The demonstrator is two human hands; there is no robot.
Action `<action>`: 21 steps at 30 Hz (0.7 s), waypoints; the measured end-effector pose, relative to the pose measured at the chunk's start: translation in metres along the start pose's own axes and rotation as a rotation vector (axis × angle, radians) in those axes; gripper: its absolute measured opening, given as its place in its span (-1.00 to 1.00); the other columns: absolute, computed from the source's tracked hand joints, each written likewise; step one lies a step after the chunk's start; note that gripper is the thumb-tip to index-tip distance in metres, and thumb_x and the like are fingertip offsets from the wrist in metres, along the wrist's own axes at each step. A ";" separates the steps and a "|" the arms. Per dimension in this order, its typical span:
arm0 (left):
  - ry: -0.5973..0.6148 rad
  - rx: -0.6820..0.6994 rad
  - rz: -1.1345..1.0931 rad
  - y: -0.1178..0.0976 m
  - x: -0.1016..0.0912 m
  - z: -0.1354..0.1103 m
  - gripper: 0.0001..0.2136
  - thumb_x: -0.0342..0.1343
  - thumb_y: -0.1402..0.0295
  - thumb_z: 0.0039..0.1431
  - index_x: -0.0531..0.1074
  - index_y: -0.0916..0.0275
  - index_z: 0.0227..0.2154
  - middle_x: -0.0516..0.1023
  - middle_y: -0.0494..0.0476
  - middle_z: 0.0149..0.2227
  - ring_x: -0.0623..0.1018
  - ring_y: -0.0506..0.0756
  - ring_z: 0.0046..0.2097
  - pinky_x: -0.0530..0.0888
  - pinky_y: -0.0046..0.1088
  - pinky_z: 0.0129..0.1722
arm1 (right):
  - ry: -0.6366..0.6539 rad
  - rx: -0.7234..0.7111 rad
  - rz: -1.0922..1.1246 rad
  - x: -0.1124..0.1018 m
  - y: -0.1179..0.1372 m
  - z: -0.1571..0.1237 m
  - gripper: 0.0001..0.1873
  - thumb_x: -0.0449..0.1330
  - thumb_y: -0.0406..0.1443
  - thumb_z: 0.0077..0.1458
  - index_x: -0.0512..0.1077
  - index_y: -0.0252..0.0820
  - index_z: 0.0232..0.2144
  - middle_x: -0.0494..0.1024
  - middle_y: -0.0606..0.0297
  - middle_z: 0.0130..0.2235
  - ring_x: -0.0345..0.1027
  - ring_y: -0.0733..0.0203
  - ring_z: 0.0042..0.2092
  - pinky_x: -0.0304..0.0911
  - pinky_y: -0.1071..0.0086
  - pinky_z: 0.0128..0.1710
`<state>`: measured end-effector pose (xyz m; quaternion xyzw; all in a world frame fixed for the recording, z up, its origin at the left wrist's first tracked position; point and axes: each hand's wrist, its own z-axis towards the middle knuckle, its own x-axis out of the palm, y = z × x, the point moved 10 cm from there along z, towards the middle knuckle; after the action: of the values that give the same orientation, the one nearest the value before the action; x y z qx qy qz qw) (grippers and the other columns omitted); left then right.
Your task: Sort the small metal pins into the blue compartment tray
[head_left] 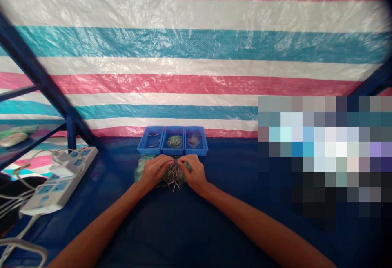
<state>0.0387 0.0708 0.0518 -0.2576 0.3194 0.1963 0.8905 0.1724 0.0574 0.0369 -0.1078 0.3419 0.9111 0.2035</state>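
Note:
My left hand and my right hand meet over a clear plastic bag of small metal pins lying on the blue table top. Both hands have their fingers curled and pinch the bag's upper edge from either side. Several pins stick out below the hands. A pile of greenish bags lies under and left of my left hand. Just behind the hands stand three small blue bins in a row, each holding small parts.
A white power strip with cables lies at the left on the table. A blue metal rack stands at the far left. A striped tarp closes off the back. A blurred-out area covers the right side.

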 end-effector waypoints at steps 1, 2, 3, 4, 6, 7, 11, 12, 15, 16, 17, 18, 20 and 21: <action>0.001 -0.004 0.005 0.000 0.000 0.000 -0.85 0.02 0.39 0.25 0.49 0.22 -0.23 0.59 0.10 -0.28 0.56 0.01 -0.25 0.48 -0.51 -0.20 | -0.006 0.006 0.003 0.000 -0.002 -0.001 -0.87 0.08 -0.29 0.21 0.43 -0.15 -0.31 0.54 0.24 -0.32 0.38 0.18 -0.25 0.23 0.27 -0.17; -0.003 -0.007 0.007 0.000 0.000 0.000 -0.85 0.02 0.38 0.25 0.48 0.22 -0.22 0.59 0.09 -0.28 0.57 0.01 -0.25 0.48 -0.52 -0.19 | -0.017 0.017 0.008 0.000 -0.004 -0.001 -0.87 0.09 -0.29 0.20 0.43 -0.15 -0.29 0.54 0.23 -0.30 0.38 0.17 -0.23 0.24 0.28 -0.16; -0.009 -0.012 0.010 0.000 0.000 0.000 -0.84 0.02 0.38 0.26 0.48 0.22 -0.20 0.60 0.09 -0.27 0.57 0.01 -0.24 0.48 -0.52 -0.18 | -0.030 0.028 0.012 -0.001 -0.006 -0.002 -0.87 0.09 -0.29 0.20 0.43 -0.16 -0.27 0.55 0.22 -0.29 0.38 0.17 -0.22 0.25 0.28 -0.16; -0.021 -0.018 0.014 0.001 -0.001 0.000 -0.84 0.01 0.37 0.26 0.47 0.22 -0.19 0.60 0.09 -0.26 0.57 0.01 -0.22 0.48 -0.52 -0.17 | -0.039 0.036 0.015 -0.001 -0.007 -0.003 -0.87 0.09 -0.29 0.20 0.43 -0.16 -0.26 0.54 0.21 -0.28 0.38 0.17 -0.22 0.26 0.28 -0.17; -0.043 -0.043 0.028 0.003 -0.002 0.000 -0.83 0.00 0.35 0.26 0.46 0.23 -0.18 0.60 0.10 -0.25 0.58 0.02 -0.22 0.47 -0.51 -0.17 | -0.028 0.024 0.023 0.000 -0.006 -0.003 -0.85 0.06 -0.31 0.21 0.43 -0.16 -0.27 0.54 0.22 -0.29 0.38 0.17 -0.23 0.26 0.28 -0.17; -0.047 -0.064 0.034 0.005 -0.003 -0.001 -0.83 0.00 0.33 0.26 0.45 0.24 -0.19 0.59 0.10 -0.27 0.58 0.02 -0.24 0.48 -0.52 -0.18 | -0.005 0.004 0.028 0.002 -0.004 -0.003 -0.83 0.04 -0.33 0.22 0.44 -0.16 -0.28 0.54 0.23 -0.30 0.38 0.18 -0.23 0.25 0.27 -0.17; -0.017 -0.140 0.035 0.010 -0.002 -0.001 -0.83 -0.01 0.30 0.27 0.43 0.26 -0.27 0.56 0.06 -0.37 0.55 -0.01 -0.36 0.47 -0.55 -0.28 | 0.059 -0.068 0.047 0.005 0.005 -0.001 -0.73 -0.01 -0.40 0.23 0.48 -0.14 -0.18 0.56 0.23 -0.23 0.40 0.19 -0.18 0.24 0.25 -0.14; -0.005 -0.143 0.031 0.010 -0.002 0.000 -0.83 -0.01 0.31 0.27 0.43 0.26 -0.29 0.56 0.06 -0.38 0.54 -0.01 -0.37 0.46 -0.54 -0.27 | 0.058 -0.074 0.046 0.004 0.005 -0.001 -0.71 -0.01 -0.41 0.23 0.47 -0.13 -0.13 0.56 0.22 -0.21 0.40 0.19 -0.16 0.25 0.25 -0.14; 0.012 -0.137 0.004 0.005 -0.004 0.003 -0.83 -0.03 0.33 0.27 0.43 0.26 -0.29 0.56 0.08 -0.37 0.54 0.01 -0.33 0.46 -0.51 -0.23 | 0.046 -0.086 0.041 0.003 0.006 -0.001 -0.65 -0.01 -0.43 0.21 0.46 -0.10 -0.06 0.55 0.20 -0.16 0.41 0.18 -0.12 0.28 0.24 -0.12; 0.009 -0.132 -0.012 0.004 -0.005 0.004 -0.83 -0.04 0.35 0.28 0.43 0.26 -0.28 0.56 0.09 -0.35 0.54 0.02 -0.31 0.46 -0.50 -0.22 | 0.041 -0.086 0.038 0.003 0.006 -0.001 -0.65 -0.01 -0.42 0.21 0.46 -0.10 -0.05 0.56 0.20 -0.15 0.41 0.18 -0.12 0.28 0.24 -0.11; 0.006 -0.125 -0.033 0.002 -0.006 0.005 -0.83 -0.05 0.36 0.28 0.44 0.25 -0.27 0.56 0.10 -0.33 0.54 0.03 -0.29 0.46 -0.48 -0.20 | 0.034 -0.084 0.034 0.003 0.005 -0.002 -0.66 0.00 -0.42 0.22 0.47 -0.09 -0.06 0.56 0.20 -0.15 0.41 0.18 -0.12 0.28 0.24 -0.11; 0.006 -0.114 -0.057 0.001 -0.007 0.005 -0.82 -0.06 0.38 0.28 0.44 0.25 -0.26 0.56 0.12 -0.31 0.54 0.04 -0.26 0.45 -0.47 -0.18 | 0.027 -0.081 0.028 0.002 0.004 -0.002 -0.67 0.01 -0.41 0.22 0.47 -0.09 -0.06 0.56 0.20 -0.15 0.41 0.18 -0.12 0.29 0.24 -0.11; 0.018 -0.085 -0.111 -0.001 -0.007 0.005 -0.80 -0.09 0.41 0.28 0.45 0.25 -0.23 0.55 0.15 -0.25 0.54 0.05 -0.21 0.45 -0.44 -0.15 | 0.011 -0.069 0.016 0.001 0.002 -0.001 -0.72 0.05 -0.37 0.22 0.49 -0.10 -0.09 0.56 0.20 -0.17 0.42 0.18 -0.13 0.29 0.24 -0.11; 0.032 -0.071 -0.137 -0.002 -0.006 0.004 -0.78 -0.10 0.42 0.28 0.46 0.25 -0.20 0.55 0.17 -0.22 0.54 0.06 -0.21 0.46 -0.43 -0.15 | 0.003 -0.061 0.009 0.001 0.002 -0.001 -0.74 0.07 -0.35 0.21 0.50 -0.10 -0.11 0.56 0.21 -0.19 0.42 0.18 -0.15 0.29 0.24 -0.11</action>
<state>0.0369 0.0708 0.0595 -0.3133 0.3080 0.1421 0.8870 0.1712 0.0557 0.0368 -0.1138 0.3148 0.9218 0.1954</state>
